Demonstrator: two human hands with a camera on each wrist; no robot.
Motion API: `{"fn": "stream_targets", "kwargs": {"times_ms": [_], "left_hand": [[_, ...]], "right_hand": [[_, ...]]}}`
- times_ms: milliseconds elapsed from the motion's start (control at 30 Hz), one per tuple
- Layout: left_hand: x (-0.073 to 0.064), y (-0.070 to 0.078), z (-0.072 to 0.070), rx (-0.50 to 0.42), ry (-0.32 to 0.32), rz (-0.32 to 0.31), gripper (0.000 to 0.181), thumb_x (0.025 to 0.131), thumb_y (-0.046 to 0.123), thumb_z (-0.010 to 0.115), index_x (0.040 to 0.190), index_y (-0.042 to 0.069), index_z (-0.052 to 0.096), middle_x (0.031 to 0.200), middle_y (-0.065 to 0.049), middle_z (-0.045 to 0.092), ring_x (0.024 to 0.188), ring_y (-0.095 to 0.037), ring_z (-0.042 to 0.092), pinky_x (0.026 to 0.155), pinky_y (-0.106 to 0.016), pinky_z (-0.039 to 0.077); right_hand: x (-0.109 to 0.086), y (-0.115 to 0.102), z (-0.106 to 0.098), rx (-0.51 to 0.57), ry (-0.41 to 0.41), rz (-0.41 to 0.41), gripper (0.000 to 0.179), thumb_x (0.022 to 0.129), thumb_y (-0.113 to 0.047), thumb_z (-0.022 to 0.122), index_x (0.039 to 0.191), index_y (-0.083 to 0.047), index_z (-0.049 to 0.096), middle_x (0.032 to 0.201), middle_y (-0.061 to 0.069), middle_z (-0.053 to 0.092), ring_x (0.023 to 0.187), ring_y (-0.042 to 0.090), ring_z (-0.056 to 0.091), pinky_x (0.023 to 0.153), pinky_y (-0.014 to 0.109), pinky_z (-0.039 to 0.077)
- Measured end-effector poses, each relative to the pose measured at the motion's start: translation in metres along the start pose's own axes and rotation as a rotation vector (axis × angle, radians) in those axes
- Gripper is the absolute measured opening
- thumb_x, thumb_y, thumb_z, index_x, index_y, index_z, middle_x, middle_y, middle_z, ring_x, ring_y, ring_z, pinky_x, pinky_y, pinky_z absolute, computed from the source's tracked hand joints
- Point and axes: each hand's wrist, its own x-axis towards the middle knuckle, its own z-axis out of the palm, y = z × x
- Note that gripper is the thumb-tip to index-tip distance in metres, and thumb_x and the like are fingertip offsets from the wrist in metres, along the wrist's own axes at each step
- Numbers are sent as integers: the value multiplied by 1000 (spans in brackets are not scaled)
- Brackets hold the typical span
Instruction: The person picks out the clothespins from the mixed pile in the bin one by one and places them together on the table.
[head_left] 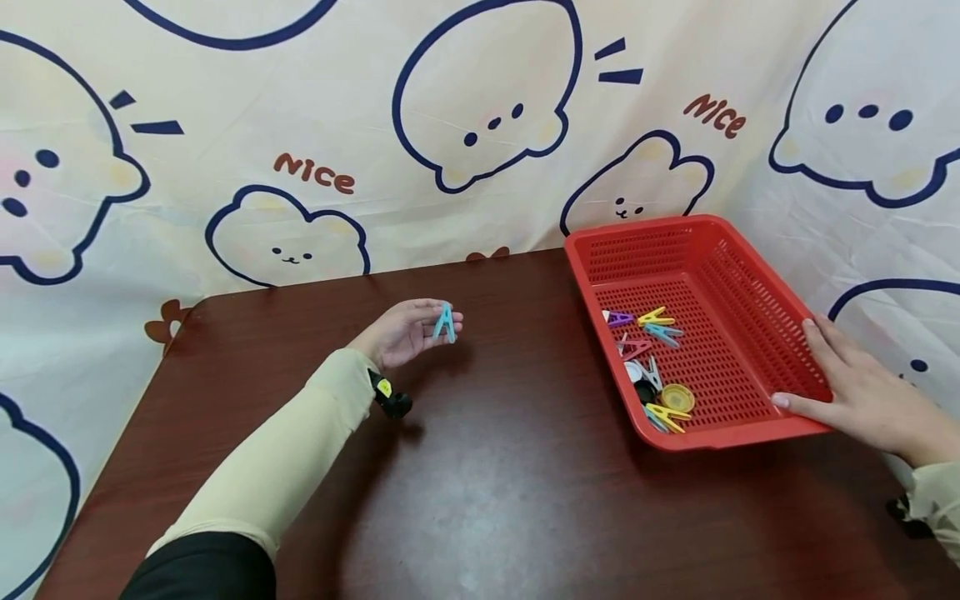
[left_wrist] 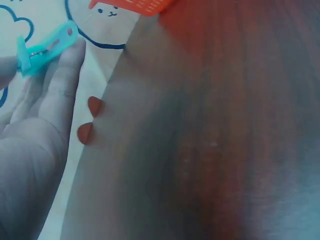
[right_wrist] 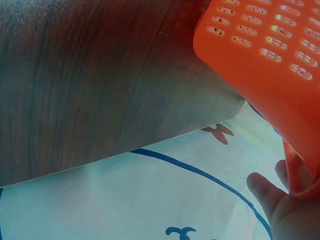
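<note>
My left hand (head_left: pixel 403 335) is raised over the left part of the table and pinches a light blue clothespin (head_left: pixel 446 322) between thumb and fingers. In the left wrist view the clothespin (left_wrist: pixel 55 46) lies against the fingertips, its metal spring showing. On the right, my right hand (head_left: pixel 870 392) holds the right rim of a red perforated basket (head_left: pixel 750 433), thumb toward the front corner. Along the basket's left side lie several clothespins, among them a purple one (head_left: pixel 619 318), a yellow one (head_left: pixel 656 317) and a blue one (head_left: pixel 663 334). Round caps, including a yellow one (head_left: pixel 678 398), lie nearer the front.
Under both hands is a dark brown wooden table (head_left: pixel 480 500). A pale cloth (head_left: pixel 480 217) with cartoon outlines hangs behind it and along both sides. The basket stands at the table's back right, close to the cloth.
</note>
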Motion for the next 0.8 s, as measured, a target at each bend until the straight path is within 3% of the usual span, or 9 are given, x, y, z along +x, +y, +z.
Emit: {"fn": "stream_targets", "kwargs": {"times_ms": [133,333,567,800], "left_hand": [[-6,-8,-5,43,22,-33,20,111,8,47,119,-4,61,117,-20,69,111,-31,69,92,-37,57],[-20,-14,-21,91,87,-57,39,111,10,47,141,-14,40,120,-20,67,115,-33,67,91,-35,57],[-28,-19,-31,71,92,-51,35,111,10,46,138,-12,43,113,-15,70,106,-26,71,90,-34,57],[-24,-26,-22,82,85,-54,34,111,9,47,135,-13,43,113,-16,70,107,-27,71,90,-33,57]], "right_hand": [[1,-1,2,13,-3,7,124,89,-58,71,157,5,-12,161,38,-8,125,65,25,87,81,41],[1,-3,2,22,9,5,123,89,-56,72,158,4,-11,162,38,-7,122,66,27,84,78,45],[1,-2,-2,54,16,-14,121,89,-52,74,160,3,-7,161,38,-5,120,65,28,84,79,45],[2,-1,-2,43,4,-10,116,92,-53,70,160,3,-6,161,38,-6,121,65,28,87,81,41]]}}
